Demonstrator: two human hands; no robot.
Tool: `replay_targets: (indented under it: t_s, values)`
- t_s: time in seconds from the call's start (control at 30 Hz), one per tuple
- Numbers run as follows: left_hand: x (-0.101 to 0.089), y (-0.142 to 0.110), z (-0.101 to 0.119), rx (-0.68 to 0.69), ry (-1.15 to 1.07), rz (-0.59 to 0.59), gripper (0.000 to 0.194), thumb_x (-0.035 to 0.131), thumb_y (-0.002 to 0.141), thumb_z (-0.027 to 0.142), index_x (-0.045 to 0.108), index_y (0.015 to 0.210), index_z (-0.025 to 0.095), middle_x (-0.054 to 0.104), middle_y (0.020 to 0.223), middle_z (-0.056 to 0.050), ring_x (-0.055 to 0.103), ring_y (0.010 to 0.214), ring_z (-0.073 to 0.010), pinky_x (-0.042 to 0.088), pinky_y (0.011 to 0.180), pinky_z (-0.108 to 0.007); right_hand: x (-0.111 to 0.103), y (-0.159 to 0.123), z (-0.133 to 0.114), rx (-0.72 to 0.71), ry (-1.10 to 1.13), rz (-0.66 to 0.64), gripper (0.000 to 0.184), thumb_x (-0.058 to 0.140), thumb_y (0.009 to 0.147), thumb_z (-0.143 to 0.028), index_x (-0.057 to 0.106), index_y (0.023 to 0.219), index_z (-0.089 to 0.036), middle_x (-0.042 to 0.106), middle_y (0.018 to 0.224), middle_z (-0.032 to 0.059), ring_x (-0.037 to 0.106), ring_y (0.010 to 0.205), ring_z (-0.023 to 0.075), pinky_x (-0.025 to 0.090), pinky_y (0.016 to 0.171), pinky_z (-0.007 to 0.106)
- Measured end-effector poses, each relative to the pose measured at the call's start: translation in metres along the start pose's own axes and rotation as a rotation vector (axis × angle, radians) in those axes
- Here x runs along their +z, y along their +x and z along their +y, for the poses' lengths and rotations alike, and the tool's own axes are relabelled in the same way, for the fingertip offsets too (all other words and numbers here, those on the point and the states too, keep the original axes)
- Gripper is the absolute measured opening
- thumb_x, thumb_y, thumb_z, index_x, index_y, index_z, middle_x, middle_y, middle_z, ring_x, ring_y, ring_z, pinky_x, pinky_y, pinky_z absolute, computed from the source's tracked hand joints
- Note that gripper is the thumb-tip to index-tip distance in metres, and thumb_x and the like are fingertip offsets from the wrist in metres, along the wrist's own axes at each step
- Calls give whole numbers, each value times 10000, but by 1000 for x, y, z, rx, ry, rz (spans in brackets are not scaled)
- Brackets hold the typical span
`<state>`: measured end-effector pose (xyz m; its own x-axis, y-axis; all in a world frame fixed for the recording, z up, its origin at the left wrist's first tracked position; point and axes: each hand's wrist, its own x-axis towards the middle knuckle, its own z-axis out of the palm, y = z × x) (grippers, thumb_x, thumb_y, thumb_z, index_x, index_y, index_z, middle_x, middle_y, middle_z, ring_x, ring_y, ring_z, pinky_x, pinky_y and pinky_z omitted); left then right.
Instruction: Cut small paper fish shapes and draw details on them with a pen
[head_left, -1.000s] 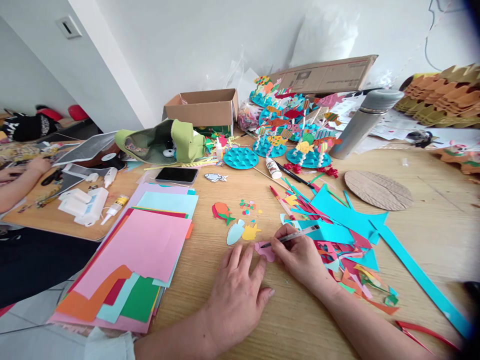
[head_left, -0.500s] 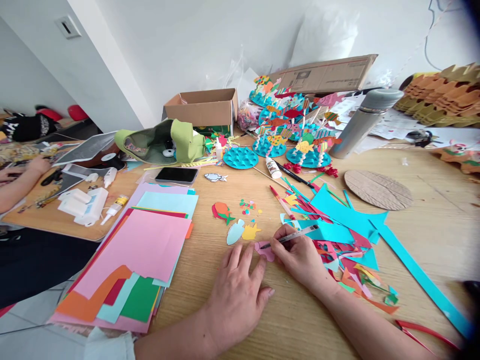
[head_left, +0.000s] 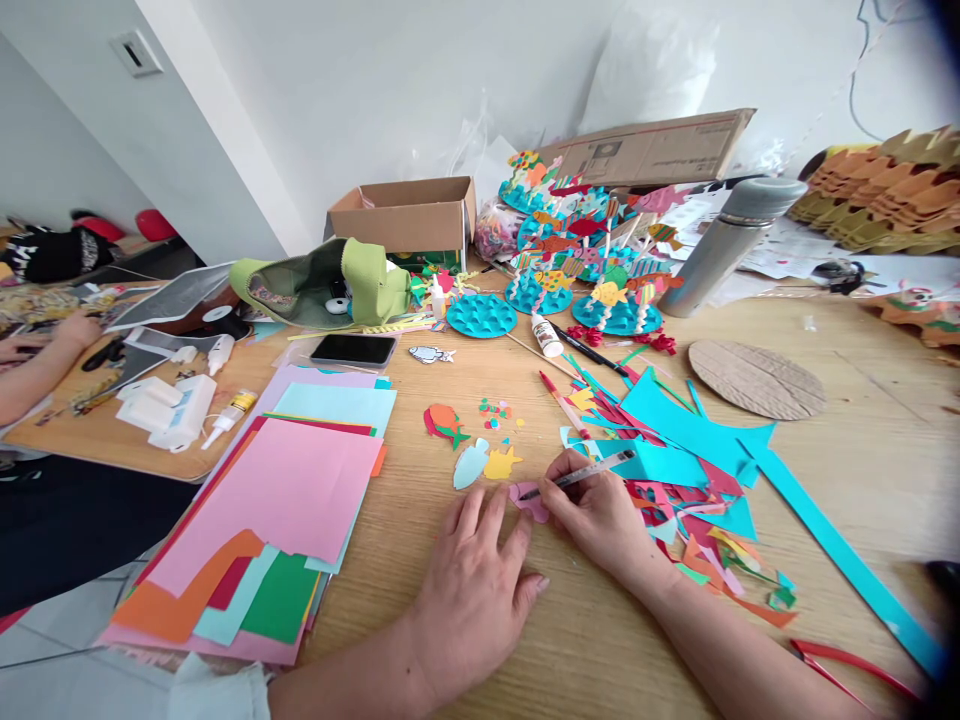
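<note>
Stack of coloured paper (head_left: 277, 490) at far left on wooden table (head_left: 592, 650) — left hand (head_left: 472, 600) just beside it, flat and empty, fingers spread wide. Small pink paper cutout (head_left: 529, 502) on bare wood between both hands, tip of pen (head_left: 581, 474) on it. Right hand (head_left: 600, 520) narrow, pinching pen — red and blue paper scraps (head_left: 660, 462) just beyond.

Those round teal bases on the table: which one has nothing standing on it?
The leftmost one, the dimpled teal disc, just left of the white glue bottle. The other teal discs all carry paper fish on sticks.
</note>
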<state>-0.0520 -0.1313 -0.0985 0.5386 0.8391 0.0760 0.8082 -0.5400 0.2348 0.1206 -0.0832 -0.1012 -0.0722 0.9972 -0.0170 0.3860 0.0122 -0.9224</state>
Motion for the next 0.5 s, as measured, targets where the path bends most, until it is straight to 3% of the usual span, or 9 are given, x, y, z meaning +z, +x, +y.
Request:
replay_targets:
  t_s: [0.5]
  values:
    - [1,0,0,2,-8,2,506,464,927,467,453,1372,226,402,1441,-98,309,1345,-311,344,1088,-506,0,0,0,0,4,-25,116,537,786,-253,467,696,-228,638,528,-14,548,443,141,409,452,249]
